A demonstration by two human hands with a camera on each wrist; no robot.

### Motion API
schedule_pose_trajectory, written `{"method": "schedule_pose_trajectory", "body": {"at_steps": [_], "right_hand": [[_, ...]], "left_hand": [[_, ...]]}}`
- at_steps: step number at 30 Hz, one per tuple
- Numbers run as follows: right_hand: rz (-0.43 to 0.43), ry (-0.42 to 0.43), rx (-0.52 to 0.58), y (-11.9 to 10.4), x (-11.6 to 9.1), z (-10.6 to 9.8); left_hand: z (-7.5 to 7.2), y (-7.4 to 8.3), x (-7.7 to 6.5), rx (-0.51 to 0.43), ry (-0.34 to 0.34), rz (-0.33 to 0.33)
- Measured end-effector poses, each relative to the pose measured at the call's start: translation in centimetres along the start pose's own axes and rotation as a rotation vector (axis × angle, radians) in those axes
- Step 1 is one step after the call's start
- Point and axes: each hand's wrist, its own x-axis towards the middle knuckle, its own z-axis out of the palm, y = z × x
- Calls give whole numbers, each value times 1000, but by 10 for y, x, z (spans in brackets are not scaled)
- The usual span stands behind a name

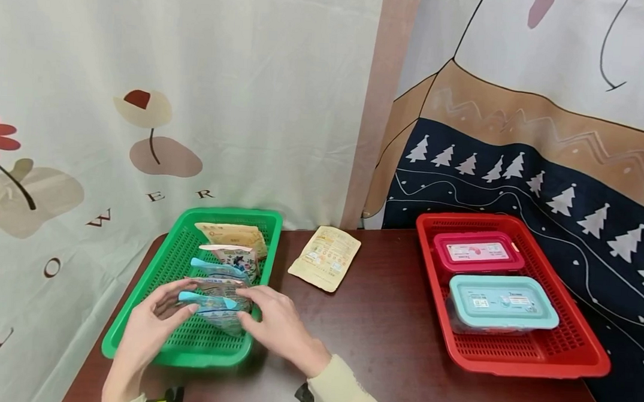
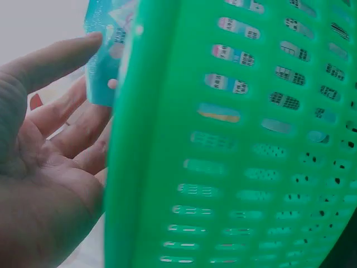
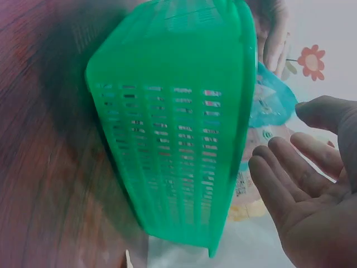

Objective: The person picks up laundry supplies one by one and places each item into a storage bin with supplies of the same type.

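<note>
A green basket (image 1: 202, 359) holds several upright packets in a row. At its near end is a packet with a blue top (image 1: 212, 304); close behind stands a packet with a pinkish top edge (image 1: 218, 282). My left hand (image 1: 146, 322) is at their left side, thumb touching the blue packet's edge and fingers loosely bent. From the right, my right hand (image 1: 279, 325) reaches over the rim, its thumb at the blue packet's edge and its fingers extended beside the packet behind. Farther back stand another blue-topped packet (image 1: 219, 269), a patterned packet (image 1: 241, 260) and a yellowish packet (image 1: 236, 236).
A yellowish pouch (image 1: 325, 258) lies flat on the dark wooden table (image 1: 370, 335), right of the green basket. At the right, a red basket (image 1: 530, 367) holds a pink-lidded box (image 1: 478, 251) and a light-blue-lidded box (image 1: 503, 302). Printed curtains (image 1: 283, 103) hang behind.
</note>
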Motion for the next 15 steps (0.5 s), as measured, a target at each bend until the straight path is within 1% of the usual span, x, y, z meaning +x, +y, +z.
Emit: {"method": "schedule_pose_trajectory", "body": {"at_steps": [2, 5, 8, 10, 11, 13, 15], "right_hand": [[9, 19, 33, 2, -4, -5], [17, 43, 79, 5, -11, -13], [27, 65, 113, 9, -16, -21], [36, 80, 129, 12, -19, -26], [45, 88, 135, 14, -21, -28], [62, 106, 150, 18, -24, -31], [75, 125, 161, 23, -29, -36]], "left_hand": [[-1, 1, -2, 27, 31, 25], [-2, 5, -6, 65, 85, 36], [-3, 13, -9, 98, 142, 2], [-2, 19, -11, 98, 176, -30], [-2, 22, -12, 87, 194, -35], [-1, 27, -13, 63, 232, -13], [1, 31, -15, 32, 266, 37]]}}
